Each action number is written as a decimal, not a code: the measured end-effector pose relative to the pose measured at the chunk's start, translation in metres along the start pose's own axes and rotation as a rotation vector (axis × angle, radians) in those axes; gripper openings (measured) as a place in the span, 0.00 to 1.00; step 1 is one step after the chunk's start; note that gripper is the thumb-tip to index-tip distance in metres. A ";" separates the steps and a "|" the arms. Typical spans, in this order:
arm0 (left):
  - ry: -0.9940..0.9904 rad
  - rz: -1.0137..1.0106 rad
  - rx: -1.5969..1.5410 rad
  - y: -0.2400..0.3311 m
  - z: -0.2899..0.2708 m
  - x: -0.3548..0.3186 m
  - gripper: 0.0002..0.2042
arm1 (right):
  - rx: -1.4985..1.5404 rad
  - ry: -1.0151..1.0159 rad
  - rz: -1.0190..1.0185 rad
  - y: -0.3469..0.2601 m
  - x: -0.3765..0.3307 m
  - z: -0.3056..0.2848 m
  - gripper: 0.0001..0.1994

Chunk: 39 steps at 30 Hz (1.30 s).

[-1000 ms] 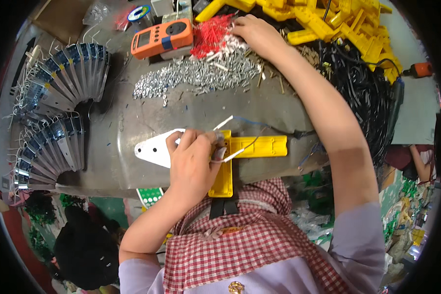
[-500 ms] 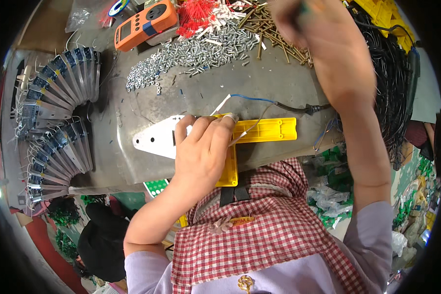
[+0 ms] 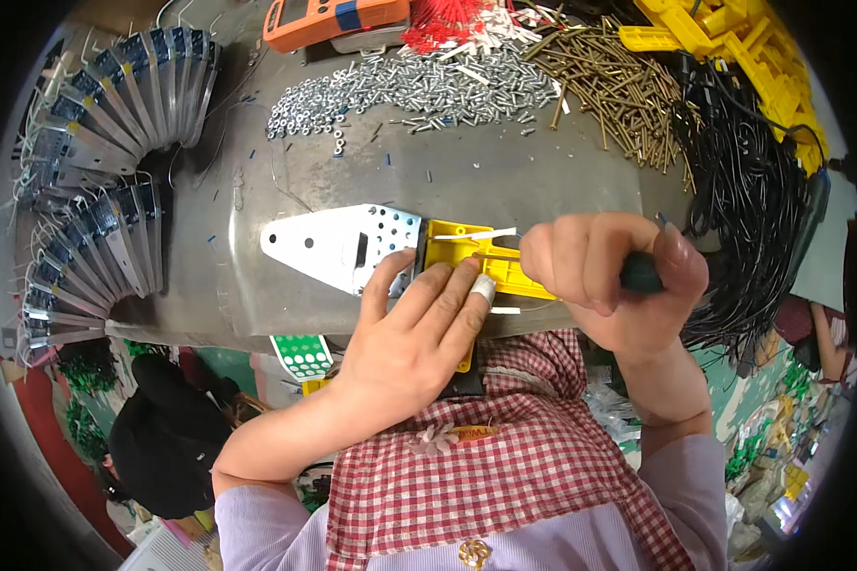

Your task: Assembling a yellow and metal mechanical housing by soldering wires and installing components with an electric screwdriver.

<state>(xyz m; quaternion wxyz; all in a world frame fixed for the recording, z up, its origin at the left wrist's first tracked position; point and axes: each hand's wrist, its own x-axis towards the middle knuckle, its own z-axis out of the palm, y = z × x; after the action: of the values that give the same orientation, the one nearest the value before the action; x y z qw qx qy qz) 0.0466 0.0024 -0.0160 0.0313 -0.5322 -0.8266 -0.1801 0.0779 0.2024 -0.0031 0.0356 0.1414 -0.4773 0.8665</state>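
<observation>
My left hand (image 3: 405, 328) rests over a yellow plastic shell (image 3: 514, 276) near the table's front edge, its fingertips pressed on the shell and my thumb hidden. White wrapping covers one fingertip. A white tapered metal plate (image 3: 319, 249) with holes adjoins the shell on its left. My right hand (image 3: 609, 281) is closed round the dark green handle of a screwdriver (image 3: 641, 273); its thin shaft points left over the shell, close to my left fingers. A white-sleeved wire end (image 3: 476, 234) crosses the shell. Where the screwdriver's tip meets the shell is hard to make out.
Loose silver screws (image 3: 428, 90), nuts (image 3: 305, 107) and long brass-coloured screws (image 3: 619, 86) lie across the back. Black cables (image 3: 747, 209) and yellow plastic parts (image 3: 733, 38) are heaped at right. Fanned circuit-board strips (image 3: 95, 257) stand at left. An orange meter (image 3: 333, 19) sits behind.
My right hand has come down from the back right to the yellow shell with the screwdriver. My left hand has shifted right, from the metal plate's edge onto the shell.
</observation>
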 end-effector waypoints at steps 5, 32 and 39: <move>0.016 0.052 0.024 0.000 0.001 0.000 0.16 | -0.258 0.034 0.218 -0.014 0.015 0.025 0.28; 0.008 -0.208 -0.292 -0.045 -0.011 0.017 0.33 | -0.425 -0.115 0.040 -0.009 0.026 0.023 0.10; 0.347 0.117 -0.851 -0.007 -0.039 0.092 0.15 | -0.486 0.035 0.068 0.048 0.011 0.025 0.07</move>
<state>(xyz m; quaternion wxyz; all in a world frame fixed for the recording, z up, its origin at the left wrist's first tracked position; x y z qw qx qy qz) -0.0051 0.0662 0.0411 -0.0418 -0.5054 -0.6303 -0.5878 0.0630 0.1550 -0.0267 0.0476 0.0977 -0.6757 0.7291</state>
